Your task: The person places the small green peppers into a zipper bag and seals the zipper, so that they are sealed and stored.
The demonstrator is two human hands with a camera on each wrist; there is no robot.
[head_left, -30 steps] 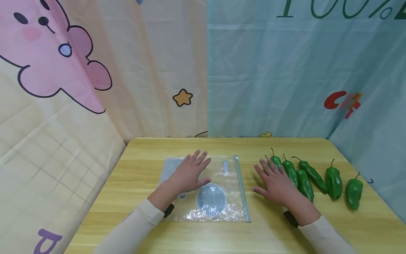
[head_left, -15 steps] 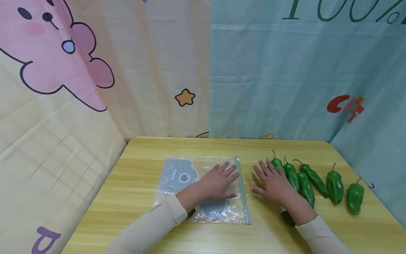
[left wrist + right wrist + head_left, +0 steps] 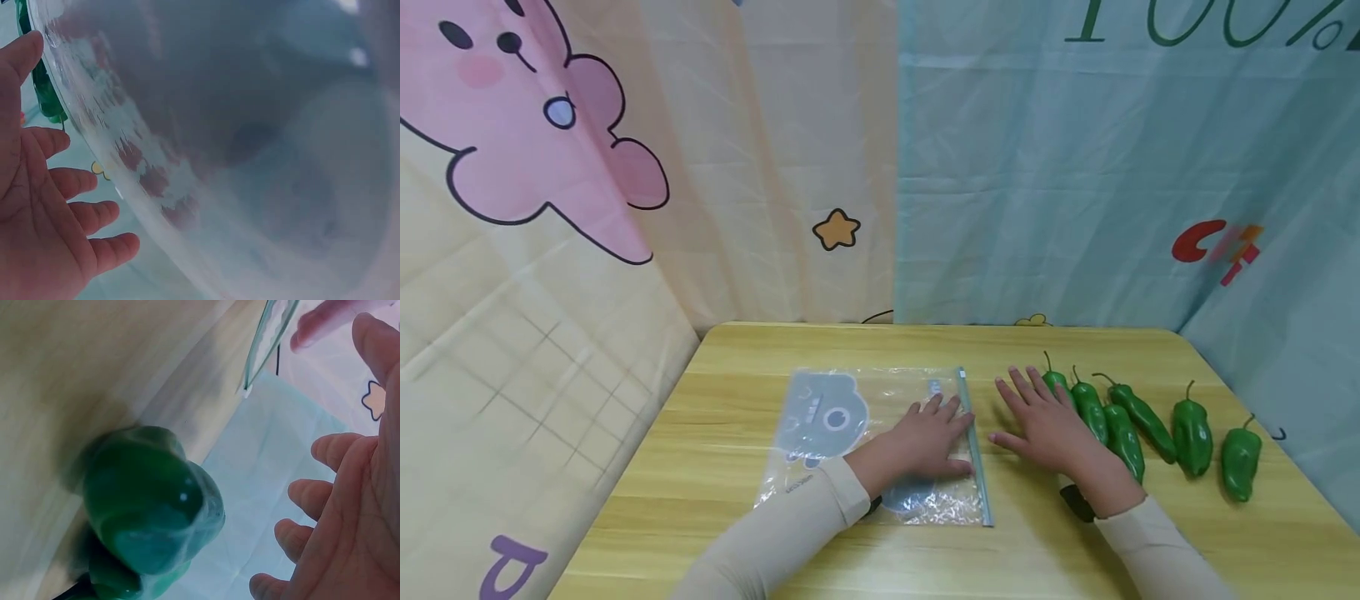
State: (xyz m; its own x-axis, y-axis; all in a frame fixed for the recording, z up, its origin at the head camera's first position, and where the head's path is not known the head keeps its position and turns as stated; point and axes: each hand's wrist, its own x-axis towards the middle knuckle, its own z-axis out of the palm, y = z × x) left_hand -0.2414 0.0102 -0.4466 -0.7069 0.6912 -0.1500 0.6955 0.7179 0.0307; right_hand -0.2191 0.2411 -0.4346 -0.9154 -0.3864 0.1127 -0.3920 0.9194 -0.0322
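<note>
A clear zip bag (image 3: 880, 392) with grey-blue printed patches lies flat on the wooden table, its blue-green zip strip (image 3: 976, 467) along the right edge. Over the bag's right part is my left hand (image 3: 925, 442), fingers spread and holding nothing; the left wrist view shows its palm above the glossy plastic (image 3: 250, 125). My right hand (image 3: 1048, 425) hovers with spread fingers between the bag and several green peppers (image 3: 1123, 442), partly covering the leftmost ones. In the right wrist view a pepper (image 3: 144, 494) sits on the table below the palm, apart from it.
Two peppers stand apart at the right, one (image 3: 1191, 433) beside the group and another (image 3: 1240, 462) near the table's right edge. Printed curtains (image 3: 1045, 167) hang behind and beside the wooden table (image 3: 700, 467).
My left hand has moved right across the bag, from its middle toward the zip strip. My right hand has stayed almost in place near the peppers, and the bag lies as before.
</note>
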